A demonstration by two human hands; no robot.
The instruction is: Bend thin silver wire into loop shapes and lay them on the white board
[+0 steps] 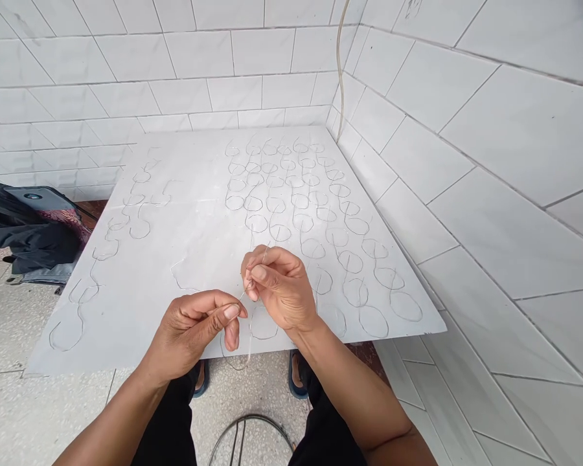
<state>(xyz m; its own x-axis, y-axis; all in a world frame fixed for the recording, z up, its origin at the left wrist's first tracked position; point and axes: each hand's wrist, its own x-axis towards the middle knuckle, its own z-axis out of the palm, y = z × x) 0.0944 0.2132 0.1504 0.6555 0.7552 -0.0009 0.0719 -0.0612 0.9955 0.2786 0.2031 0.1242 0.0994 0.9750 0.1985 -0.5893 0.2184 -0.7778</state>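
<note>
My left hand (194, 327) pinches a thin silver wire (241, 298) between thumb and forefinger, just above the near edge of a white board (184, 213). My right hand (276, 281) is closed on the same wire a little higher and to the right, fingers curled round it. A loop of that wire (236, 359) hangs below the board's edge between my hands. Many bent wire loops (320, 220) lie in rows on the right half of the board. A chain of larger wire loops (104, 249) runs down its left side.
White tiled walls (466, 162) close in behind and on the right, meeting in a corner where a cable (339, 65) hangs. A dark bag and clothes (34, 230) lie on the floor at left. A wire coil (250, 430) sits between my legs.
</note>
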